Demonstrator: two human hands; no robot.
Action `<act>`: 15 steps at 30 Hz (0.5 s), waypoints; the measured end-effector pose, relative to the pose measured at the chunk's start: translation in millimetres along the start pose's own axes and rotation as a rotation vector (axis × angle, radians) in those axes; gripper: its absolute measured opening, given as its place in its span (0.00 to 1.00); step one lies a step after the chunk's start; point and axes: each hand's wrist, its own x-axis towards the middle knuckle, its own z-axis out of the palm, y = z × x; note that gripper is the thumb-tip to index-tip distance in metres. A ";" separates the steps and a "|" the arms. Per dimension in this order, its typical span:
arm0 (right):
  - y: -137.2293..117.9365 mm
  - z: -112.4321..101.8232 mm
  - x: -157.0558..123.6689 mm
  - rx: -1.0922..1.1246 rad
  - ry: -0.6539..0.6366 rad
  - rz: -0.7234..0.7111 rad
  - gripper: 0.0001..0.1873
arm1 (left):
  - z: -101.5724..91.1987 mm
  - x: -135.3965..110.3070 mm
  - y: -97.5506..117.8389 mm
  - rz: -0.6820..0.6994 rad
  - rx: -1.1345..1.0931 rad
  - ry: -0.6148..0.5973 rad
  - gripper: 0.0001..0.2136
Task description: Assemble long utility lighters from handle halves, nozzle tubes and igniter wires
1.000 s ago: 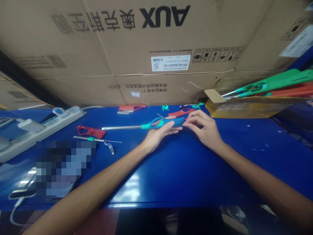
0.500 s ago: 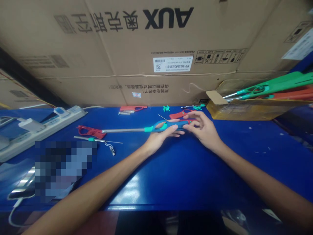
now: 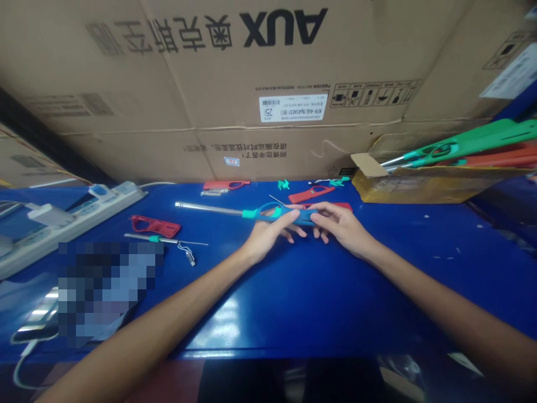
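Both my hands hold a long blue lighter [image 3: 274,212] with a teal collar and a thin metal tube [image 3: 207,208] pointing left over the blue table [image 3: 293,291]. My left hand [image 3: 268,235] is closed round the handle near the trigger loop. My right hand [image 3: 339,226] pinches the handle's rear end with curled fingers. A red handle shell [image 3: 310,194] lies just behind my hands.
On the left lie a red handle half [image 3: 155,225], a thin metal tube with a teal piece and wire [image 3: 168,240] and a white power strip [image 3: 62,218]. Large cardboard boxes [image 3: 268,84] wall the back. At the right, an open carton [image 3: 428,182] holds green and orange lighters.
The lighter's metal tip has swung up and away from the table, now tilted toward the back left. My right hand has shifted lower on the handle's end.
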 end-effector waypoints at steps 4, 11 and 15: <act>1.3 -1.1 -1.1 -0.085 -0.012 -0.019 0.22 | -0.3 1.5 -0.4 -0.036 -0.026 -0.017 0.22; 1.3 6.5 -5.8 -0.447 0.041 -0.186 0.20 | -1.6 3.3 0.5 -0.096 -0.108 0.055 0.22; 3.7 1.5 -6.5 -0.597 -0.022 -0.244 0.25 | -2.8 4.4 2.8 -0.098 -0.145 0.077 0.22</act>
